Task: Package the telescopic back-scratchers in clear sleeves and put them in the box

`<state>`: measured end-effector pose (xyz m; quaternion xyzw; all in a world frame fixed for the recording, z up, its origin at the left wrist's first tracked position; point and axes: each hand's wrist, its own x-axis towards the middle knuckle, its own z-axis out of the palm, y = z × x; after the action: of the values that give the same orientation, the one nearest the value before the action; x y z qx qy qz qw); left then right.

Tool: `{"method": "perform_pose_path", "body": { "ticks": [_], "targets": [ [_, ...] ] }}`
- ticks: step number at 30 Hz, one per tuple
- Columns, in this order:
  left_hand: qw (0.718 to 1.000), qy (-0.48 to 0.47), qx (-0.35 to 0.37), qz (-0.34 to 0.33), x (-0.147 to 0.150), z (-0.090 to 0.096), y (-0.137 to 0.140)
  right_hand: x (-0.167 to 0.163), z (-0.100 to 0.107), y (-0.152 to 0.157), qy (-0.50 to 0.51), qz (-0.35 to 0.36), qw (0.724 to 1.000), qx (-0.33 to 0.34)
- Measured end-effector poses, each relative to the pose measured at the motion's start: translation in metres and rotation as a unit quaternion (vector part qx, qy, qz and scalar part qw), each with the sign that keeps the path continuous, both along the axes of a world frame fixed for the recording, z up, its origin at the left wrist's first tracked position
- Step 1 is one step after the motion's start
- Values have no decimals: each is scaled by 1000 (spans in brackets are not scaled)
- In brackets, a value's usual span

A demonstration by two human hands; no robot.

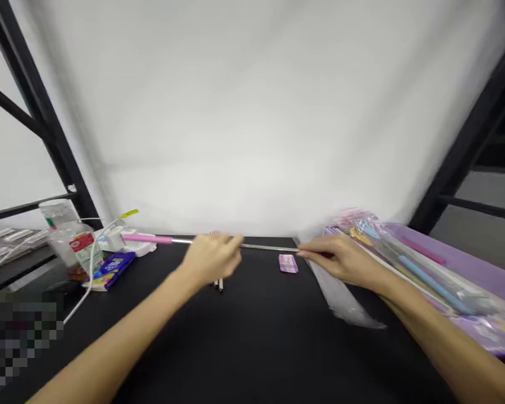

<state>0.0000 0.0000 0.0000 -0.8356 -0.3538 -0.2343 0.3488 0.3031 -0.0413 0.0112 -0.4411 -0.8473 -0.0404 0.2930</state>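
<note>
A thin silver rod point(269, 247) with a pink sleeve point(147, 238) at its left end stretches level above the black table. My left hand point(210, 258) is closed around the rod near its middle. Farther right, my right hand point(340, 258) pinches the rod between thumb and fingers, and that end is hidden by the hand. Below the rod lies a small stack of pink cards point(288, 264). Behind my left hand, several slim dark sticks with pale ends point(221, 284) are partly covered. A clear plastic sleeve point(345, 300) lies under my right forearm.
On the right sits a purple bin point(467, 258) of wrapped coloured rods. At left are a clear bottle point(63, 235), a blue packet point(113, 266), a white cable point(91, 264) and a white device point(138, 244). White cloth point(252, 123) hangs behind, between black frame bars point(46, 123).
</note>
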Motion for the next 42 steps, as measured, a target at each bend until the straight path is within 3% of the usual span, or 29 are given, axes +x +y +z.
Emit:
{"method": "perform_pose_path", "body": {
  "ticks": [2, 4, 9, 16, 21, 24, 26, 28, 30, 36, 39, 42],
  "targets": [
    [999, -34, 16, 38, -30, 13, 13, 16, 3, -4, -5, -15, 1000, -2],
    [997, -35, 57, 31, -42, 21, 18, 21, 5, -8, -13, -30, 999, -2],
    [992, -1, 115, -48, -15, 15, 9, 9, 4, -13, -26, -64, 998, 2],
    [991, -50, 127, -18, -31, 18, 28, 27, -2, -3, -23, -138, 990, 10],
    [991, -5, 87, -97, 27, 6, 0, -21, -1, -4, -24, -78, 996, -27],
    [990, 41, 53, -120, 42, 7, -7, -19, -3, -3, -21, -78, 996, -30],
    [994, 63, 45, -80, 28, 12, 1, -1, -4, -1, -24, -97, 995, -19],
    [998, 41, 33, 15, 10, 16, 12, 16, -6, 2, -35, -113, 993, -13],
    [998, 29, -7, 55, 2, 15, 16, 18, -7, 4, -49, -107, 993, -18],
    [995, 62, -53, -58, 34, 8, -7, -24, -7, 5, -50, -62, 996, -47],
    [983, 116, -56, -128, 21, 15, 3, -15, -8, 5, -49, -68, 995, -50],
    [983, 103, -75, -133, -2, 19, 22, 2, -9, 5, -59, -95, 993, -44]
  ]
}}
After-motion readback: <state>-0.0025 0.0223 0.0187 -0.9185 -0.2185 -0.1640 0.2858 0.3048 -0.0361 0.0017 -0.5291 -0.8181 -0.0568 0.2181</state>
